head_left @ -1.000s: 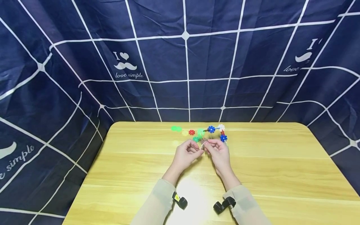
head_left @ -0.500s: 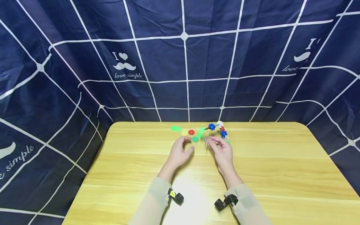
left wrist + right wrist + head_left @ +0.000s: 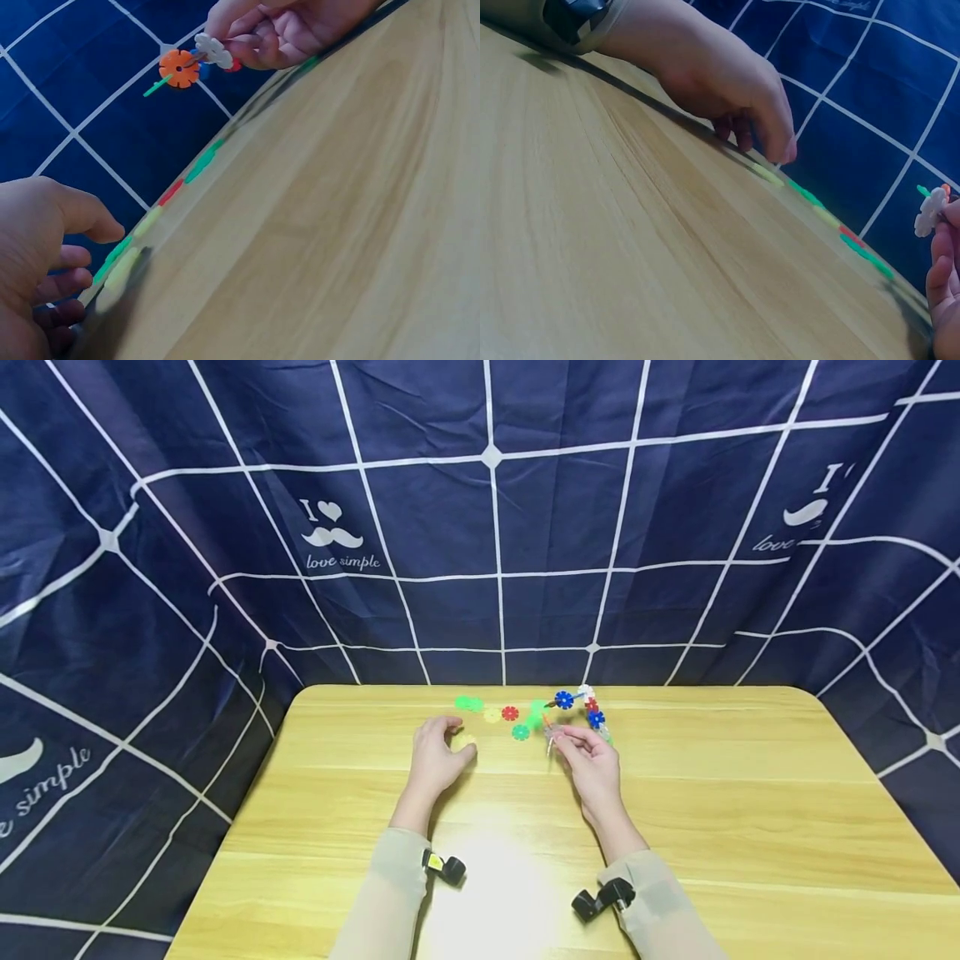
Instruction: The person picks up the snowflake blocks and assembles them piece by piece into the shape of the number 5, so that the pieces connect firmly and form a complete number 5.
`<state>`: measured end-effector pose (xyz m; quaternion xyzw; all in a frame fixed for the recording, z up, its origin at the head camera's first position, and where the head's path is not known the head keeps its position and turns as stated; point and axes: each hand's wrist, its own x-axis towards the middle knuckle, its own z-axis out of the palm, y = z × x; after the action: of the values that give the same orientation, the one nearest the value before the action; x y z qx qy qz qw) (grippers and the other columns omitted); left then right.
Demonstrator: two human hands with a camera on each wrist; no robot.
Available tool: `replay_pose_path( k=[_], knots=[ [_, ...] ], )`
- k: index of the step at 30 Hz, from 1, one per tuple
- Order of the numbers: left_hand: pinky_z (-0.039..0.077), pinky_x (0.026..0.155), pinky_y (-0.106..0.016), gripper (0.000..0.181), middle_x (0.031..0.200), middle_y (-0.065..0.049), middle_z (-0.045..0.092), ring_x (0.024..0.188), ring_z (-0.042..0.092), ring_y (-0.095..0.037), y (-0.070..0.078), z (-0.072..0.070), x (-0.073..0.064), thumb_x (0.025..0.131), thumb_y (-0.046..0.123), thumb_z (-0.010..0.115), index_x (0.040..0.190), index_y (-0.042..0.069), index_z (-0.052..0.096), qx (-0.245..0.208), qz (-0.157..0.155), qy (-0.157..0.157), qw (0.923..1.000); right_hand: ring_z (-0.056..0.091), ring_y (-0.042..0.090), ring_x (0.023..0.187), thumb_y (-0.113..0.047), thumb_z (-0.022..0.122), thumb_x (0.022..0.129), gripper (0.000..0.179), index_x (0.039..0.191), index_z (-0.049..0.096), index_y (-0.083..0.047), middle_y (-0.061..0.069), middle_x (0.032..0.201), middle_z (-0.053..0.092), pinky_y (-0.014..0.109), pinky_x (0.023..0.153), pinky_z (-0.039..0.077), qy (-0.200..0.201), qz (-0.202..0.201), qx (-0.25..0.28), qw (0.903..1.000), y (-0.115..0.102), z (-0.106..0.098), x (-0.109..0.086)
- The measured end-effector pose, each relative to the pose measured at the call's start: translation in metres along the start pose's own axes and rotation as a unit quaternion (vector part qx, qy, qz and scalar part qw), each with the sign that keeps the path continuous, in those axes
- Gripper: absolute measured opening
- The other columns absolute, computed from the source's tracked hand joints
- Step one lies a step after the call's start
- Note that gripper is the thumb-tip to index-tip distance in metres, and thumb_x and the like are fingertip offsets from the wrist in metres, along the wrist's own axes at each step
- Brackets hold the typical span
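My right hand [image 3: 594, 768] pinches a white snowflake disc [image 3: 215, 50], part of a chain of linked plastic snowflake discs held up off the table. An orange disc [image 3: 178, 69] joins the white one; blue discs [image 3: 564, 700], a red one and another white disc [image 3: 587, 692] run along the chain. My left hand [image 3: 433, 760] holds nothing, its thumb and fingers apart around a loose yellow snowflake disc [image 3: 122, 270] lying on the table. In the right wrist view the left fingertips hang close above that disc.
Loose discs lie on the wooden table [image 3: 735, 827] toward its back edge: a green pair [image 3: 469, 703], a second yellow one [image 3: 492, 714], a red one [image 3: 510, 713] and a teal-green one [image 3: 521, 732]. A dark blue curtain [image 3: 420, 610] stands behind the table.
My left hand has let go of the chain and moved left to the loose yellow disc. My right hand has shifted slightly right with the chain, then stayed there.
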<state>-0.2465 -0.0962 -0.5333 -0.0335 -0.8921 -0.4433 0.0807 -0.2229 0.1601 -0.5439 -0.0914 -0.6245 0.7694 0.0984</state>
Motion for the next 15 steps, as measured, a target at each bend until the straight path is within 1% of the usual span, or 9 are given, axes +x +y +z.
replay_pose_path(
  k=[3,6,12,15],
  knots=[
    [0.044,0.111,-0.054,0.047,0.122,-0.016,0.068,0.122,0.057,-0.039,-0.0018,0.0,-0.0005,0.085,0.016,0.084,0.128,0.0,0.074,0.023,-0.001,-0.015,0.9996,0.069,0.01,0.08,0.003,0.074,0.101,0.024,0.123,0.07,0.011,0.0,0.095,0.078,0.019,0.07,0.058,-0.001,0.002,-0.001,1.0,0.001,-0.0006,-0.0003],
    [0.045,0.107,-0.053,0.041,0.12,-0.015,0.067,0.118,0.057,-0.037,-0.0026,0.0008,-0.0015,0.087,0.015,0.084,0.126,0.001,0.076,0.034,-0.006,-0.022,0.9992,0.069,0.01,0.08,0.003,0.074,0.101,0.025,0.123,0.07,0.012,-0.001,0.095,0.078,0.019,0.069,0.057,-0.002,-0.003,-0.003,1.0,0.0018,-0.0008,-0.0003],
    [0.046,0.108,-0.053,0.032,0.12,-0.014,0.067,0.118,0.057,-0.035,-0.0032,0.001,-0.002,0.09,0.011,0.082,0.121,0.003,0.078,0.032,-0.008,-0.026,0.9991,0.066,0.009,0.075,0.004,0.074,0.101,0.026,0.124,0.069,0.014,-0.006,0.092,0.077,0.018,0.064,0.054,-0.006,-0.022,-0.011,0.9997,0.0026,-0.0007,-0.0001],
    [0.046,0.106,-0.052,0.03,0.114,-0.012,0.066,0.114,0.057,-0.034,-0.0033,0.0011,-0.0015,0.091,0.011,0.083,0.119,0.004,0.077,0.029,-0.009,-0.025,0.9992,0.066,0.009,0.074,0.004,0.074,0.101,0.027,0.125,0.068,0.015,-0.006,0.092,0.077,0.019,0.063,0.055,-0.011,-0.021,-0.01,0.9997,0.0019,-0.0005,-0.0007]
  ],
)
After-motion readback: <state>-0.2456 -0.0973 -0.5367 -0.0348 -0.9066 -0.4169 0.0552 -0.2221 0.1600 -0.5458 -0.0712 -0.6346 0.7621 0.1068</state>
